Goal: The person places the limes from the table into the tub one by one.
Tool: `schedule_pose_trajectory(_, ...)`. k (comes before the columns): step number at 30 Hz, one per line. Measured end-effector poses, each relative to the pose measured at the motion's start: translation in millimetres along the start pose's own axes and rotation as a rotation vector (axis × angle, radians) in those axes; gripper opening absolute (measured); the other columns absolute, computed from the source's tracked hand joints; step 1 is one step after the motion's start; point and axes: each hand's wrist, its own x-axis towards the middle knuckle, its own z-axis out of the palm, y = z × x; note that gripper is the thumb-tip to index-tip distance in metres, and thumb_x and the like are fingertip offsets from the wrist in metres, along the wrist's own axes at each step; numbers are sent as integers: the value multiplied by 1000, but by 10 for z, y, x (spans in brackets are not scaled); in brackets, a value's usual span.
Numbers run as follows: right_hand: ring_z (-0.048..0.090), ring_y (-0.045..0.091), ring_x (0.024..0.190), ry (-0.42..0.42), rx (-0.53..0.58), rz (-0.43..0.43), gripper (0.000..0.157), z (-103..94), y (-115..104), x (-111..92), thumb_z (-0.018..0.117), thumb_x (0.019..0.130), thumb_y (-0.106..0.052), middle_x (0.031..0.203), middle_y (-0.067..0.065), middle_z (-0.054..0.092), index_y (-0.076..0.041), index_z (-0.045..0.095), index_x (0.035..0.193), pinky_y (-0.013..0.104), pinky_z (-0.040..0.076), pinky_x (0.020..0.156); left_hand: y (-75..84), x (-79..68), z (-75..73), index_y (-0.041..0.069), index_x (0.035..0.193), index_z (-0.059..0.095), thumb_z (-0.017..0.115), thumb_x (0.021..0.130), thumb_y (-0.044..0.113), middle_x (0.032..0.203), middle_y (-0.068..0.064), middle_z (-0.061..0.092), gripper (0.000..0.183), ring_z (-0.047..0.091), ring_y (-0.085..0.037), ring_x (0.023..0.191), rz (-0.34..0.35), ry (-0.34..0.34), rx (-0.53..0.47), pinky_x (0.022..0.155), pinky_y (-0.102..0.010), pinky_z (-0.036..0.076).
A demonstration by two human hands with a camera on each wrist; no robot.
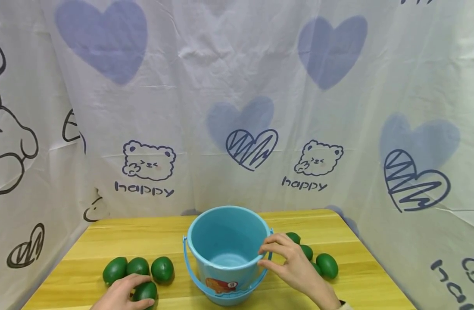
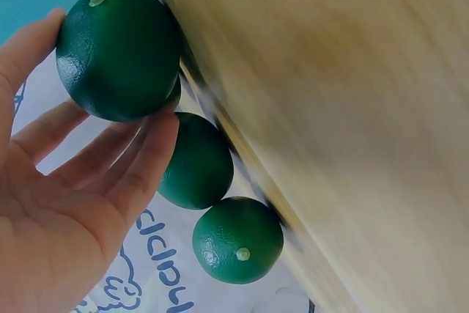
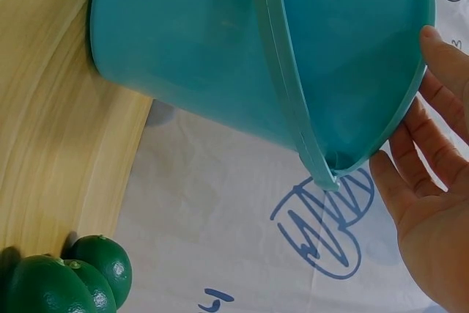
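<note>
My left hand [image 1: 122, 295] holds a green lime [image 1: 145, 293] at the front left, its thumb on one side and fingers on the other. In the left wrist view, that lime [image 2: 121, 53] shows its pale stem end, and the thumb and fingertips of the hand [image 2: 66, 203] touch its skin. A light blue bucket [image 1: 229, 275] stands upright in the middle. My right hand [image 1: 293, 267] grips its right rim, thumb and fingers at the edge. In the right wrist view, the fingers [image 3: 432, 137] spread along the bucket's rim [image 3: 410, 100].
Beyond the left hand lie more limes [image 1: 162, 270] in a row. Several limes [image 1: 327, 265] sit right of the bucket, some partly hidden by the right hand. The bucket's handle [image 1: 190, 269] hangs down its front. A printed cloth [image 1: 237, 64] encloses the wooden table [image 1: 144, 232].
</note>
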Motion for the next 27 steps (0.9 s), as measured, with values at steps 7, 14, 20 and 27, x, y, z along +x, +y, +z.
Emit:
schedule_pose_trajectory(7,57,8,102,-8,3,20,15,4,-6,5,78,83,-29,107,-13,63,-30,70,95,32,56,85,21,-3,11,12,116,64,76,83,41,112,-5,66,45,61,-11,87,-52,-35,-77,66,-29,51)
schedule_pose_trajectory(14,57,9,102,-8,8,17,15,0,-12,8,78,83,-29,106,-9,64,-31,70,95,32,56,85,-285,111,186,15,116,59,75,85,42,109,-3,65,44,60,-7,84,-16,-60,-103,65,-30,49)
schedule_pose_trajectory(20,57,9,102,-5,3,13,15,-3,-16,11,78,82,-28,106,-10,64,-31,70,95,32,56,85,-998,379,530,30,125,58,74,81,54,117,4,64,53,62,-6,96,17,-71,-83,70,-29,52)
schedule_pose_trajectory(27,58,9,103,-7,8,17,15,-1,-10,6,78,82,-28,107,-14,63,-31,69,95,32,56,86,-792,318,454,29,128,58,78,78,46,119,0,63,56,60,-8,96,5,-20,-83,69,-28,50)
